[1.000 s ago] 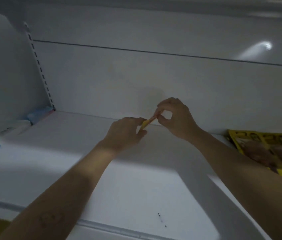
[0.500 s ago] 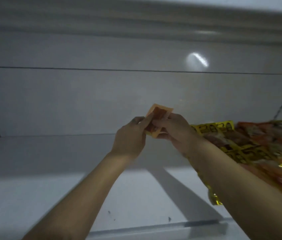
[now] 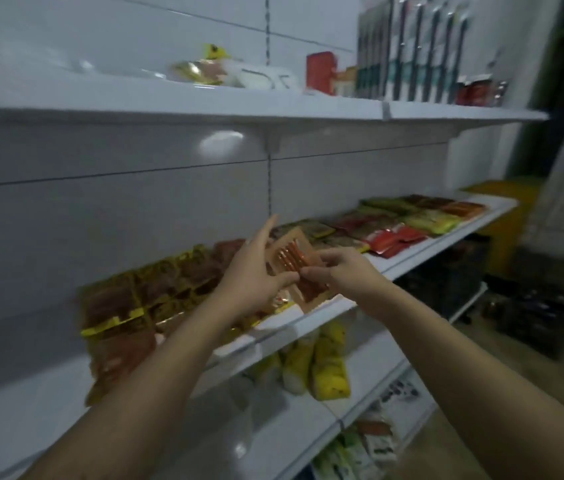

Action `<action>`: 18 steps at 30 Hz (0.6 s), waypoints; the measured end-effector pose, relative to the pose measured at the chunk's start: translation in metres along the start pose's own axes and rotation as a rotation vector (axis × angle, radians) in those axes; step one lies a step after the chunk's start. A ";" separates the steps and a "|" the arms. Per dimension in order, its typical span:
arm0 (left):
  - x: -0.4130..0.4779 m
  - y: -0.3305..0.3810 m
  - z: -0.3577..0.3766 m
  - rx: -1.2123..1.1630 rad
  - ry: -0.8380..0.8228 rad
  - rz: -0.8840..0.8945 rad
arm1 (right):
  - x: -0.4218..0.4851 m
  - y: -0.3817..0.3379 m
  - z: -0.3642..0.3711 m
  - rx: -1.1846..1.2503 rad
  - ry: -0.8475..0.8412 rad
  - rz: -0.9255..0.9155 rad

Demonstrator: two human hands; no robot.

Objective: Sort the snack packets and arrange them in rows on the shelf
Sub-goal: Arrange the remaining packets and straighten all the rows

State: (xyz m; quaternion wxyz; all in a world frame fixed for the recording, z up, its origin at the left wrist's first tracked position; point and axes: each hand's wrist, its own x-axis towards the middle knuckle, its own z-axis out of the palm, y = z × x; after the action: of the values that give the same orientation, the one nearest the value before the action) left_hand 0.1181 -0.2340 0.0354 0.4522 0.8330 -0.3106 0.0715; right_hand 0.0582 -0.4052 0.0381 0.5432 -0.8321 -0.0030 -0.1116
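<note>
A small orange snack packet point(image 3: 291, 259) is held up between both hands above the middle shelf point(image 3: 311, 315). My left hand point(image 3: 254, 271) supports its left side, thumb under the lower edge and fingers stretched up behind it. My right hand point(image 3: 337, 270) pinches its right edge with curled fingers. Yellow-trimmed brown packets point(image 3: 142, 299) lie flat on the shelf to the left, partly behind my left forearm. Red packets point(image 3: 394, 239) and green packets point(image 3: 425, 216) lie in rows farther right.
The upper shelf point(image 3: 273, 110) carries a red box point(image 3: 322, 72), tall dark cartons point(image 3: 412, 46) and a yellow bag. Yellow bags point(image 3: 325, 368) stand on the shelf below. Dark crates point(image 3: 543, 313) sit on the floor at the right.
My view has swung right, from a bare stretch of shelf to the stocked part. The packet, seen edge-on a second ago, now faces me, and both hands still hold it.
</note>
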 end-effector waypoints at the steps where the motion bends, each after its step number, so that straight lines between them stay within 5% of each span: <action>1: 0.011 0.017 0.023 0.039 -0.055 0.025 | -0.012 0.008 -0.029 -0.048 0.042 0.015; 10: 0.088 0.133 0.194 -0.012 -0.249 0.090 | -0.071 0.082 -0.216 -0.015 0.494 0.161; 18: 0.197 0.166 0.324 -0.109 -0.281 0.133 | -0.042 0.163 -0.341 0.095 0.652 0.257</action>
State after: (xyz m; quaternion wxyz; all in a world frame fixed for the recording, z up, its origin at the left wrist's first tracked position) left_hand 0.1256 -0.6481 0.0437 0.4432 0.7865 -0.4288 -0.0329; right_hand -0.0239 -0.7756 0.0139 0.5632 -0.7201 0.2705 -0.3019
